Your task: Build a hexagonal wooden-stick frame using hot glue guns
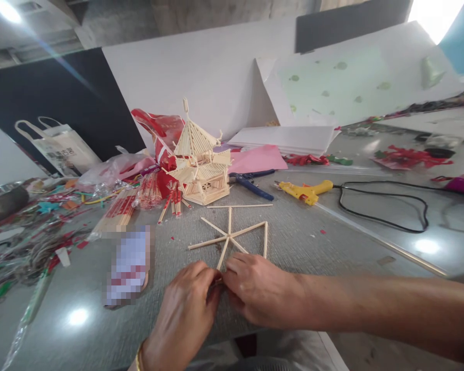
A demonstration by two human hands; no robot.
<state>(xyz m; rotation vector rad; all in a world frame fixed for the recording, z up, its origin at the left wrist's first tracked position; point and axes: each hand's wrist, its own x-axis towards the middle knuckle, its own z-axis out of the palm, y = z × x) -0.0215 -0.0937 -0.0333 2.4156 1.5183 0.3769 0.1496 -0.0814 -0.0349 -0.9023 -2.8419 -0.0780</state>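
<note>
L hand (191, 293) & R hand (251, 283) pinch tog. at nearest spoke end of pale six-spoke wooden-stick frame (229, 236), flat nr front edge of grey counter (170, 257), prob. to steady that joint.

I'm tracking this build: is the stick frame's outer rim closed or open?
Open. The stick frame has a rim stick at right, but nothing joins the outer tips of the left spokes. The right hand hides part.

Pale six-spoked stick frame (228, 236), flat on table (313, 252)
</note>
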